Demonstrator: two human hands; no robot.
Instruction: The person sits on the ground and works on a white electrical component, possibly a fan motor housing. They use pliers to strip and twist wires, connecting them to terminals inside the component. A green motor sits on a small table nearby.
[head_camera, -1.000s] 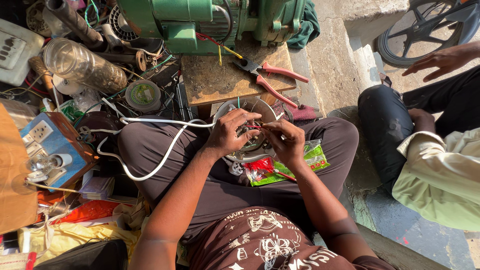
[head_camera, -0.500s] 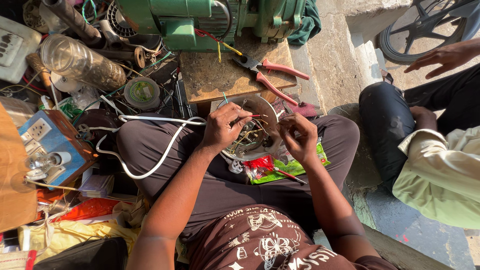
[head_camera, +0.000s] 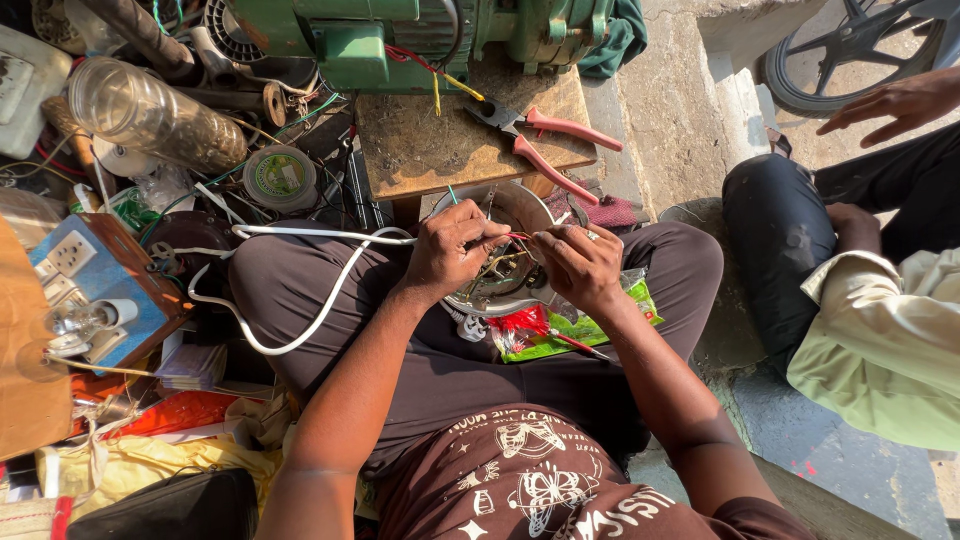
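Left hand (head_camera: 455, 248) and right hand (head_camera: 580, 265), both pinched shut, hold a thin red wire (head_camera: 520, 236) running left to right between them, over a round metal housing (head_camera: 500, 262) on the lap. Red-handled pliers (head_camera: 545, 140) lie on the desk (head_camera: 420, 150) beyond, handles pointing right.

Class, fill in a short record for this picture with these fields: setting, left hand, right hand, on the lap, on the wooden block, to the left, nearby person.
setting: person sitting cross-legged among tools and clutter
left hand: pinching a thin red wire over the round metal part
right hand: pinching the same wire, close to the left hand
on the lap: round metal part, white cable, green packet
on the wooden block: red-handled pliers, green motor
to the left: clear bottle, socket board
nearby person: sitting at right, hand raised
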